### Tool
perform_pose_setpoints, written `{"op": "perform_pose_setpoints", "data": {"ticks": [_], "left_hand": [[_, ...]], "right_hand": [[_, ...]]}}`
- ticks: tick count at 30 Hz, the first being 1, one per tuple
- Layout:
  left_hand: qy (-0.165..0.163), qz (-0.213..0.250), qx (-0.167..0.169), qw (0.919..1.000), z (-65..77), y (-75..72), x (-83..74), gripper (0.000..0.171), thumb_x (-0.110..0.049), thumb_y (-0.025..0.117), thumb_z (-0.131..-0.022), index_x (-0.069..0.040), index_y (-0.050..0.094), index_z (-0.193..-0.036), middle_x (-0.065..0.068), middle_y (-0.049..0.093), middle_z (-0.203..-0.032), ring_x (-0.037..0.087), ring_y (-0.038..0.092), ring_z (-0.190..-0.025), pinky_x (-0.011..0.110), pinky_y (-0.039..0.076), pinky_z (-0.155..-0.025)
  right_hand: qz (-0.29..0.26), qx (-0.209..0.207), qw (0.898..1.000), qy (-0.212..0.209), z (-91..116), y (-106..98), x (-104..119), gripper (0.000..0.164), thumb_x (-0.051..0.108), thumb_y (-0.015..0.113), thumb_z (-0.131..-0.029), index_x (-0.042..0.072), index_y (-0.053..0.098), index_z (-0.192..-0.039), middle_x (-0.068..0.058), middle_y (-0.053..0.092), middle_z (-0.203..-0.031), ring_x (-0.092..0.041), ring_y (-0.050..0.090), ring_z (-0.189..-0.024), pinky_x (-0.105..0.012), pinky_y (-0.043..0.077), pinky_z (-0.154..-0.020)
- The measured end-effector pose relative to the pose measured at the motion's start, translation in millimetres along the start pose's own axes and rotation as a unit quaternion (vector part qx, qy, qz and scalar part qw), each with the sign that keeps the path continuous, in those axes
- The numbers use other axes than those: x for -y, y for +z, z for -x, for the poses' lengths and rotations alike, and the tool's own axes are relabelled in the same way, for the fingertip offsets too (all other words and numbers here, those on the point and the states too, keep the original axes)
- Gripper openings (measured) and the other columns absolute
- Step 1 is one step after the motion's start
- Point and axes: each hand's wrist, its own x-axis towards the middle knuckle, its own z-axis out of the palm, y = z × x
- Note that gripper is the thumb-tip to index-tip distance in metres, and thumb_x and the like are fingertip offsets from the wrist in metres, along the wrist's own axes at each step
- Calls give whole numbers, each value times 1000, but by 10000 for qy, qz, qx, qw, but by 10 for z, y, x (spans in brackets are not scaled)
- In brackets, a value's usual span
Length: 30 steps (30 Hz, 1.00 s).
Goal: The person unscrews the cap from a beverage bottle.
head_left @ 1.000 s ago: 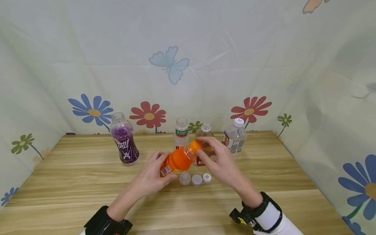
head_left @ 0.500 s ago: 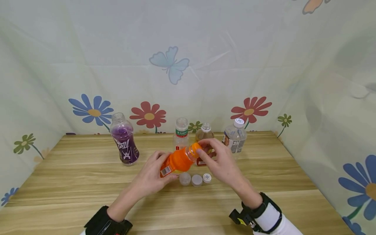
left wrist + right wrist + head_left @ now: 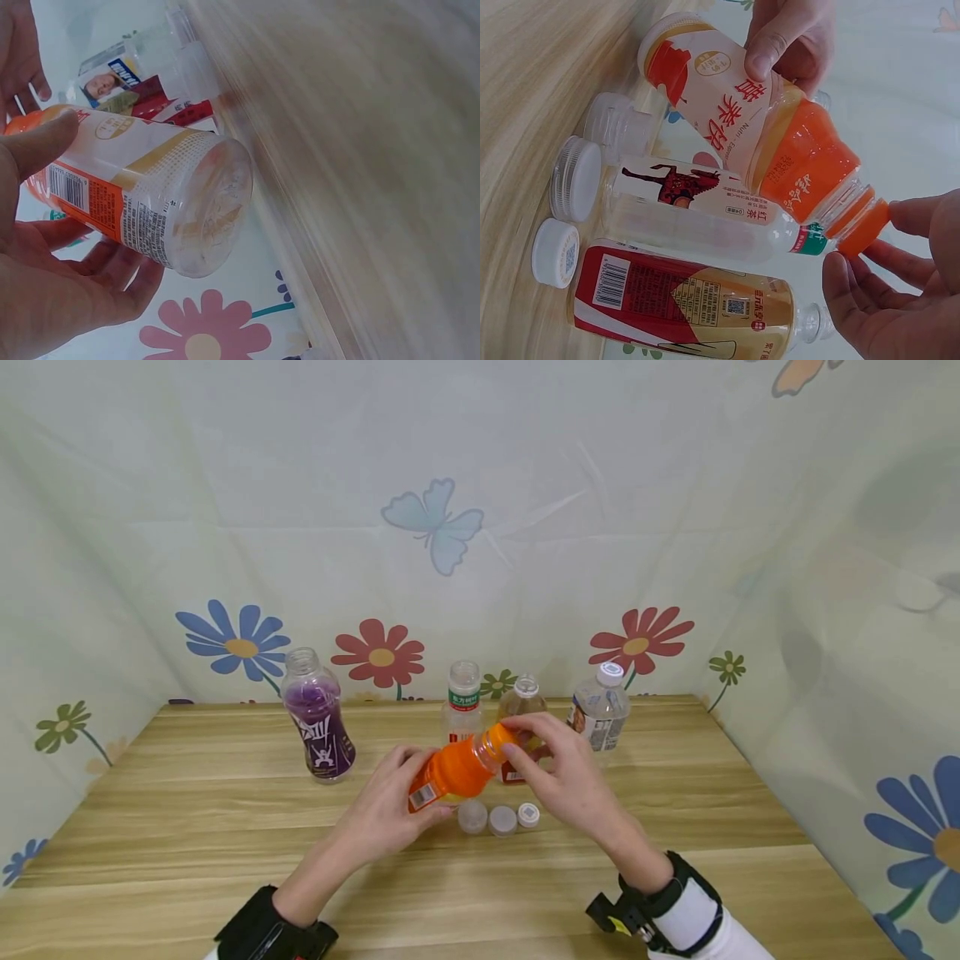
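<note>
An orange-and-white drink bottle (image 3: 459,771) is tilted above the table, its neck up and to the right. Its body is gripped by my left hand (image 3: 386,810); the left wrist view shows the clear base (image 3: 214,210) sticking out past the fingers. My right hand (image 3: 566,772) pinches the orange cap (image 3: 862,227) between thumb and fingers, at the bottle's neck. Below the bottle lie three loose caps: a translucent cap (image 3: 472,817), a greyish cap (image 3: 502,821) and a white cap (image 3: 528,815).
A capless purple bottle (image 3: 321,727) stands at the left. Behind the hands are a clear bottle with a green label band (image 3: 463,697) and an amber bottle (image 3: 522,697), both capless. A white-capped clear bottle (image 3: 600,710) stands right. Floral cloth (image 3: 525,568) surrounds the wooden table (image 3: 187,827).
My right fingers shift a little around the orange cap, loosening half a second ago and closing on it again now. The bottle and my left hand stay nearly still.
</note>
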Motion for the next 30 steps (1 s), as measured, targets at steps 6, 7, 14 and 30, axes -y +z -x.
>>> {"op": "perform_pose_setpoints", "data": {"ticks": [6, 7, 14, 30], "left_hand": [[3, -15, 13, 10000, -5, 0, 3, 70, -25, 88, -83, -6, 57, -143, 6, 56, -128, 25, 55, -115, 48, 48, -101], [10, -14, 12, 10000, -6, 0, 3, 70, -25, 88, -83, -6, 57, -143, 5, 56, -128, 24, 55, -115, 48, 48, -101], [78, -3, -27, 10000, -8, 3, 5, 69, -25, 88, -83, -6, 58, -143, 3, 57, -126, 22, 56, -112, 47, 49, -100], [61, 116, 56, 9999, -6, -5, -10, 68, -26, 89, -82, -7, 59, -141, 0, 57, -126, 19, 57, -112, 46, 49, -101]], "right_hand": [[-49, 60, 9998, -207, 1, -17, 8, 30, 7, 71, -98, 5, 68, -128, -5, 67, -121, -17, 63, -98, -33, 60, -78], [-63, 70, 9997, -241, 1, -20, 9, 31, 7, 70, -98, 5, 68, -129, -5, 67, -122, -17, 63, -99, -32, 60, -78], [-106, 100, 9993, -356, -9, -30, 16, 35, 1, 69, -97, 5, 67, -132, -7, 66, -131, -19, 66, -104, -30, 60, -80], [-285, 179, 9987, -383, -9, -34, 21, 40, -3, 71, -95, 3, 65, -134, -7, 65, -135, -21, 67, -108, -30, 60, -83]]}}
